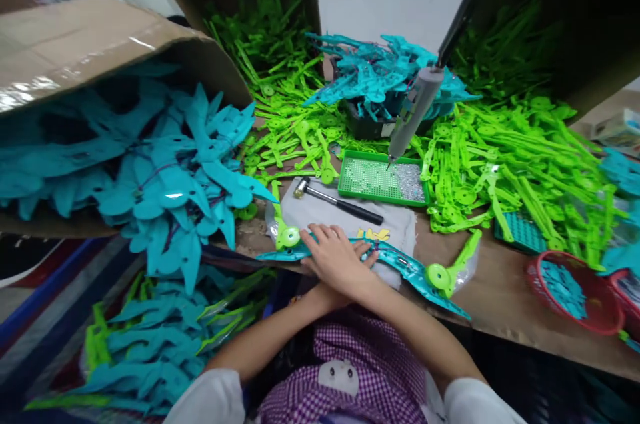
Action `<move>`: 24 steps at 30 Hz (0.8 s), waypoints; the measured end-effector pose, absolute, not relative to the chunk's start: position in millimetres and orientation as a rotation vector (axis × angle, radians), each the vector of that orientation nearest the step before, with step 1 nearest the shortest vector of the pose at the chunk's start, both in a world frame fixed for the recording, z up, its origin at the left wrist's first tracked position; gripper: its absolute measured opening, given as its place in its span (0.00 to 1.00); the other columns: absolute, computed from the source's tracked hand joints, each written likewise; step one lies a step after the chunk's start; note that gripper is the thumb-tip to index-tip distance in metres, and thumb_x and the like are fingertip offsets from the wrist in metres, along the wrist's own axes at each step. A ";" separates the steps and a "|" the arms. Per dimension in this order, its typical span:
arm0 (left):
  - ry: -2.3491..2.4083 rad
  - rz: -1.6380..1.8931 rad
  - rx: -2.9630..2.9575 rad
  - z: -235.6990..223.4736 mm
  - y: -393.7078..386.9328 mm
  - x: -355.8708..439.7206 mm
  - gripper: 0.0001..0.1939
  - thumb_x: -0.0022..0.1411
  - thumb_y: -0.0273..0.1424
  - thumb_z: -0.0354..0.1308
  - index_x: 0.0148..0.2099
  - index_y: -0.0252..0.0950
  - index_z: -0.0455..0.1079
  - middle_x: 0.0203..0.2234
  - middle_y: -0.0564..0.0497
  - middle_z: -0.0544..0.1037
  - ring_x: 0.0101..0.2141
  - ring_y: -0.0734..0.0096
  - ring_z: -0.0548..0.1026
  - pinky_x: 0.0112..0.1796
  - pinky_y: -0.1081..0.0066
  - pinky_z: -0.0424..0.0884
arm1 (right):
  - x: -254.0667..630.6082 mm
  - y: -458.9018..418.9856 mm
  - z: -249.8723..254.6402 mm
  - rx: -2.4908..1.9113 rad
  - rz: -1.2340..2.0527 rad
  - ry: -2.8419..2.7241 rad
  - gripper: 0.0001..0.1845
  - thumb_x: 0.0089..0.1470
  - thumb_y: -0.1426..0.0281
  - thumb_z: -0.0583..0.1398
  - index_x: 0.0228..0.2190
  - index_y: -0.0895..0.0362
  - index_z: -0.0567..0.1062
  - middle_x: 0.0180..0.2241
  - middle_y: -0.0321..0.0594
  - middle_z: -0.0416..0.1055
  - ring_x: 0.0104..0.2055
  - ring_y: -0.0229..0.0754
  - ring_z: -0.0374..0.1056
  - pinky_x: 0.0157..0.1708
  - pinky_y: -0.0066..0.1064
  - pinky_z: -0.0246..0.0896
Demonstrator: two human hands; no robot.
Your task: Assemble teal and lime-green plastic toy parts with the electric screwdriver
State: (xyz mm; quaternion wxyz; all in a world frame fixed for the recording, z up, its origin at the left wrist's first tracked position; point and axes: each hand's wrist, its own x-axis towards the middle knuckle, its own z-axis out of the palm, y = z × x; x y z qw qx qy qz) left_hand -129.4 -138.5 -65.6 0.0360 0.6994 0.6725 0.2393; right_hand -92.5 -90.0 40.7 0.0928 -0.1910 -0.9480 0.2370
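Note:
My forearms cross over a long teal plastic piece [405,263] lying at the table's front edge. A bright green arm [287,236] is attached near its left end, and another green arm [450,274] near its right end. On top, my right hand [333,254] is open, its fingers stretched over the left-middle part of the teal piece. My left hand [367,253] lies partly beneath the right wrist; its visible fingers extend over the middle of the piece. Behind them, a small hammer [345,203] with a black handle rests on a grey cloth [400,221].
A green tray [385,199] holds small metal bits, with an electric screwdriver [416,111] hanging over it. Green parts [500,164] are heaped behind. Teal parts [170,164] spill from a carton [100,37] at left. A red basket [535,271] stands right.

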 end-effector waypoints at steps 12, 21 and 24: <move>1.981 0.677 2.223 -80.8 -136.2 -128.6 0.26 0.63 0.38 0.55 0.62 0.42 0.61 0.59 0.45 0.65 0.60 0.54 0.59 0.58 0.50 0.53 | -124.5 -139.9 -56.0 -1.152 0.614 -2.491 0.26 0.62 0.69 0.47 0.61 0.43 0.57 0.55 0.49 0.66 0.63 0.62 0.52 0.50 0.65 0.51; 2.001 0.702 2.257 -67.0 -140.7 -122.9 0.27 0.61 0.31 0.57 0.62 0.36 0.62 0.59 0.41 0.66 0.59 0.50 0.62 0.55 0.46 0.61 | -127.0 -148.7 -36.9 -1.432 0.830 -2.591 0.32 0.61 0.75 0.35 0.64 0.44 0.48 0.57 0.50 0.64 0.62 0.56 0.56 0.51 0.63 0.53; 2.079 0.766 2.293 -64.1 -139.9 -123.1 0.24 0.60 0.31 0.58 0.59 0.34 0.66 0.55 0.41 0.70 0.57 0.49 0.66 0.51 0.45 0.66 | -115.6 -132.2 5.0 -1.044 0.944 -2.531 0.33 0.61 0.77 0.33 0.63 0.46 0.53 0.54 0.50 0.67 0.59 0.51 0.60 0.51 0.57 0.55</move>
